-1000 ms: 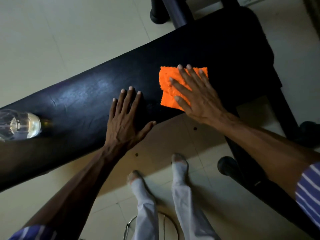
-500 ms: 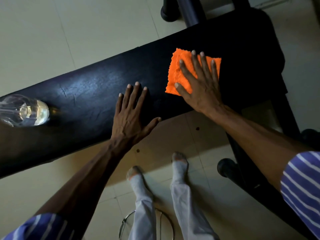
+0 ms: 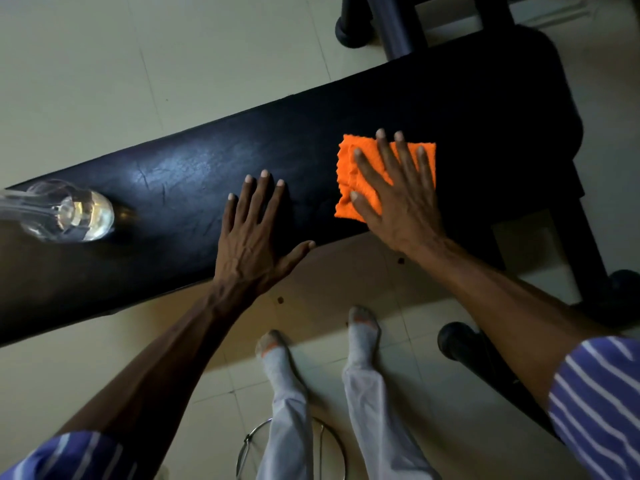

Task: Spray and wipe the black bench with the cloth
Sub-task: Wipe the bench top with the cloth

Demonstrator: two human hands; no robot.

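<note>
The black bench (image 3: 194, 174) runs across the view from lower left to upper right. An orange cloth (image 3: 346, 171) lies on its right part, close to the near edge. My right hand (image 3: 398, 202) presses flat on the cloth with the fingers spread, covering most of it. Just left of the cloth, my left hand (image 3: 252, 233) rests flat and empty on the bench, thumb over the near edge. A clear spray bottle (image 3: 65, 216) stands on the bench at the far left.
The bench's dark frame (image 3: 391, 26) rises behind it, and a black leg with a rounded foot (image 3: 457, 337) stands at the right on the pale tiled floor. My feet (image 3: 360, 323) are right below the bench edge. A metal ring (image 3: 249, 441) sits by my legs.
My right hand pushed the cloth toward the bench's far edge, then drew it back toward the near edge. The left hand stayed flat in the same spot.
</note>
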